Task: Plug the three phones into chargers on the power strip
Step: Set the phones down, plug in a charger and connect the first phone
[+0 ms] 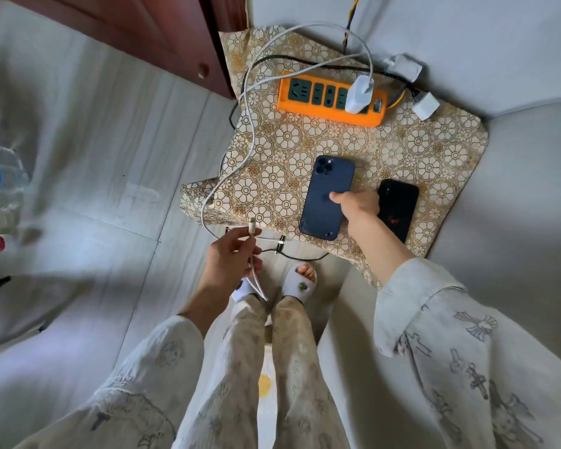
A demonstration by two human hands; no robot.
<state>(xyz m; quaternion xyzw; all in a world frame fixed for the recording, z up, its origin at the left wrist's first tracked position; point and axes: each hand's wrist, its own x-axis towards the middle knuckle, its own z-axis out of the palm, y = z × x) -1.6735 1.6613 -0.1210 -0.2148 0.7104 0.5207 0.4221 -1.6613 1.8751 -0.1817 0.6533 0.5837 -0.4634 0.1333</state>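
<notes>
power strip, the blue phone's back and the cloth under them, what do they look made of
Power strip: looks like moulded plastic, an orange shell with dark green socket faces and an even, slightly glossy surface.
Blue phone: the back looks matte, either frosted glass or a case; only a soft sheen shows, so I cannot tell which.
Cloth: seems woven fabric, printed with beige flowers, with folds at its edges.

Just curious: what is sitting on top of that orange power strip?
One white charger block is plugged into the orange power strip near its right end, a white cable leaving it. The other green sockets look unused. The socket under the block is hidden.
</notes>
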